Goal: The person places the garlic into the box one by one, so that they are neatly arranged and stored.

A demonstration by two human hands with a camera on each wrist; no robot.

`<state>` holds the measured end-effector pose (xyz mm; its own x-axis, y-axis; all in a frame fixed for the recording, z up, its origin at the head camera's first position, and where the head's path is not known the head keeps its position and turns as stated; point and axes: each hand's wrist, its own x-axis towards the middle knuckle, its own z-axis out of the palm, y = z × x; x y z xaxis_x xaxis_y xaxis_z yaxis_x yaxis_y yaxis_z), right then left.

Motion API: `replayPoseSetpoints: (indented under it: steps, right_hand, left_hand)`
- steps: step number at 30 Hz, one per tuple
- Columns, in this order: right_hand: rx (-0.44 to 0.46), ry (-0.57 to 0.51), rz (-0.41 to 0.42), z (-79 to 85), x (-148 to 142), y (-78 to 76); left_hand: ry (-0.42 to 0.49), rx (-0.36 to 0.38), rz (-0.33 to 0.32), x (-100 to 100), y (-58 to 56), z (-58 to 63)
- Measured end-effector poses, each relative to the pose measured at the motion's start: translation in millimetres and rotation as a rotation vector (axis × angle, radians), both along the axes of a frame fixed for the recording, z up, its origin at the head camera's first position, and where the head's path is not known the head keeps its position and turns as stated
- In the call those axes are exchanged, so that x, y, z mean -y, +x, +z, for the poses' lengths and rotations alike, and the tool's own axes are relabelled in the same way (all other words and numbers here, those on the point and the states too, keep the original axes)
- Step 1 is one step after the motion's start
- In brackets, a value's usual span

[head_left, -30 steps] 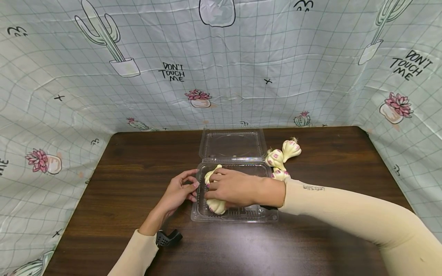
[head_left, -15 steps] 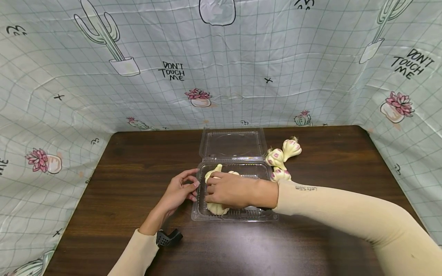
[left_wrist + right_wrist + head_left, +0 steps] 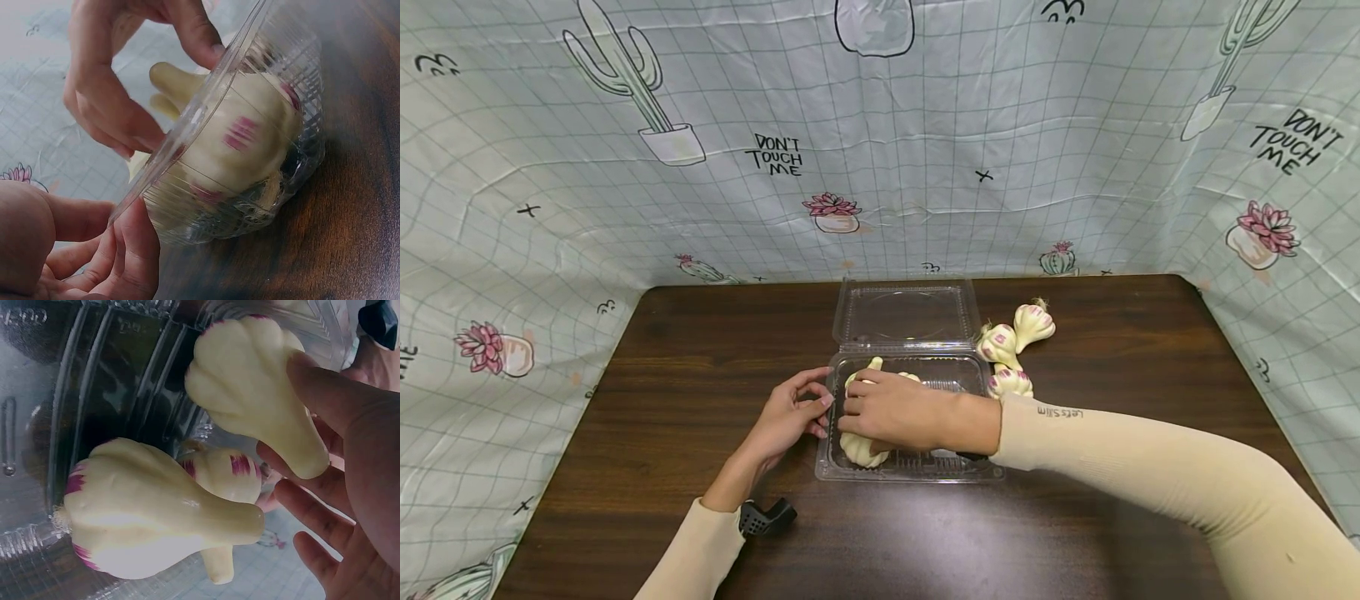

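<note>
A clear plastic clamshell container stands on the table, its lid folded back. With thumb and fingers my left hand pinches the container's left rim, as the left wrist view shows. Reaching into the tray, my right hand holds a garlic bulb, the thumb on its side and a finger behind the stem. That bulb is by the near left corner. Beside it in the tray lie a large garlic bulb and another garlic bulb partly behind it. From above, my right hand partly covers these bulbs.
Right of the container, three garlic bulbs lie close together: one at the back, a middle bulb and a front bulb near my right sleeve. A patterned cloth hangs behind the dark wooden table.
My right hand has shifted slightly left inside the tray, bringing its garlic bulb closer to the near left corner. The left hand stays at the rim.
</note>
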<state>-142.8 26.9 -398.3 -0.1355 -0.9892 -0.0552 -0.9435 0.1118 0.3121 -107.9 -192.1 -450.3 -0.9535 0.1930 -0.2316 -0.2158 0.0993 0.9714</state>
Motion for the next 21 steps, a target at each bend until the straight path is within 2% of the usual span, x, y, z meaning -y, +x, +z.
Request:
replayPoseSetpoints:
  steps: [12,21]
  right_hand:
    - [0.038,-0.032,0.012,-2.8,-10.5,0.2]
    - [0.066,-0.03,-0.04,5.5,-17.2,-2.0]
  left_hand:
    - [0.0,0.001,0.006,-0.8,0.2,0.0]
    - [0.008,0.004,0.006,-0.1,0.1,-0.3]
